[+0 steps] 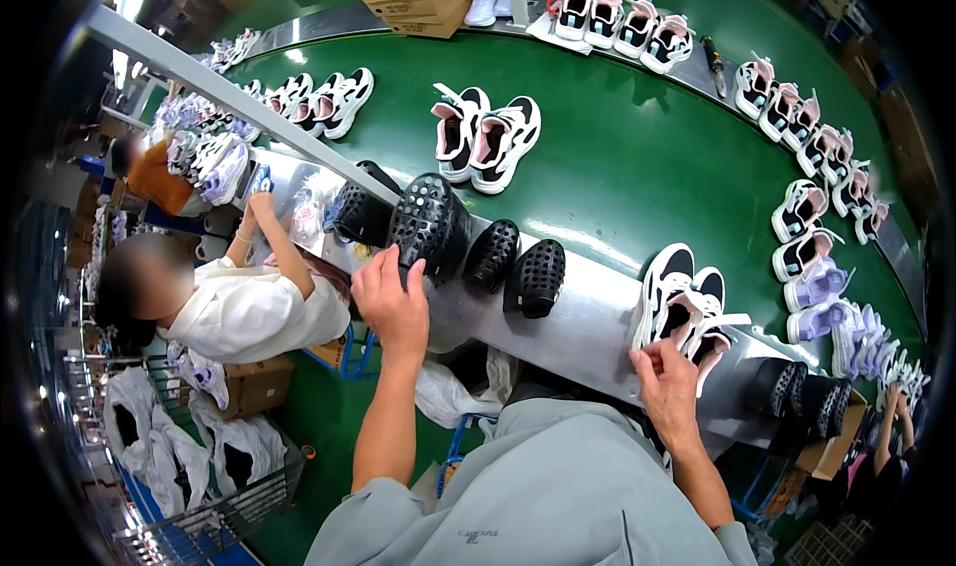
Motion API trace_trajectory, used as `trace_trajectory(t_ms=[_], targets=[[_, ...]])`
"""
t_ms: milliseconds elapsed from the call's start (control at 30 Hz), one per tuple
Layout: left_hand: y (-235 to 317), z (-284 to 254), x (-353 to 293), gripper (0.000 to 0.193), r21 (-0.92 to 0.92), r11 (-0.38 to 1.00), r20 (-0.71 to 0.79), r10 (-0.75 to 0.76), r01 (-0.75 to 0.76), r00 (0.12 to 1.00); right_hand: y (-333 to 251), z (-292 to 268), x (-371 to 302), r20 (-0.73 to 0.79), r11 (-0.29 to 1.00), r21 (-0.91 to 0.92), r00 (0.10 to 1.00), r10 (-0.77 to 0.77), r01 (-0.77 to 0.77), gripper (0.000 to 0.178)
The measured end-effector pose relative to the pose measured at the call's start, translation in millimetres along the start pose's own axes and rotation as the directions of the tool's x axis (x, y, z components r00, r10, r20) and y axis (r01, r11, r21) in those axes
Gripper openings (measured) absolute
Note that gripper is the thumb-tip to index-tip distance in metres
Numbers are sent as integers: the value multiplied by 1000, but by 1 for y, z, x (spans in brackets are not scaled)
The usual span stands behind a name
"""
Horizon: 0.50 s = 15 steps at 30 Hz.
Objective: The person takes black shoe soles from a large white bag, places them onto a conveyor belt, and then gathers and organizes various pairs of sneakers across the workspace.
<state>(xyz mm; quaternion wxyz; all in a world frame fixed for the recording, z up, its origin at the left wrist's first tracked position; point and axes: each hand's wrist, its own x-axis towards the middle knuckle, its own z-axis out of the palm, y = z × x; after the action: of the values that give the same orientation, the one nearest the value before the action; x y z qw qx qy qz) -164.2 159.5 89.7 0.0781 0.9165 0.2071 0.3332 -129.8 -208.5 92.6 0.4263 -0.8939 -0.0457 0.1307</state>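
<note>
My left hand is closed on the near end of a black perforated plastic shoe form, thumb on one side and fingers on the other. Another black form lies just left of it, and two smaller ones, a black form and a black form, lie to its right on the metal ledge. On my right, a black-and-white sneaker stands beside its mate, a second sneaker. My right hand pinches the near heel edge of the first one; its fingertips partly hide the contact.
A green conveyor belt runs beyond the metal ledge, carrying a sneaker pair. More sneakers line the far rail. A co-worker sits at left under a slanted grey bar. Black forms lie at right.
</note>
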Motion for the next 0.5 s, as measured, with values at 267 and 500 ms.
trace_trajectory(t_ms=[267,500], targets=[[147,-5,-53,46,-804,539,159,601,-251,783,-25,21,8,334,468,789,917,217,-398,55],[228,83,-76,23,-587,221,752,505,779,424,-3,-53,-38,337,901,247,903,266,-357,59]])
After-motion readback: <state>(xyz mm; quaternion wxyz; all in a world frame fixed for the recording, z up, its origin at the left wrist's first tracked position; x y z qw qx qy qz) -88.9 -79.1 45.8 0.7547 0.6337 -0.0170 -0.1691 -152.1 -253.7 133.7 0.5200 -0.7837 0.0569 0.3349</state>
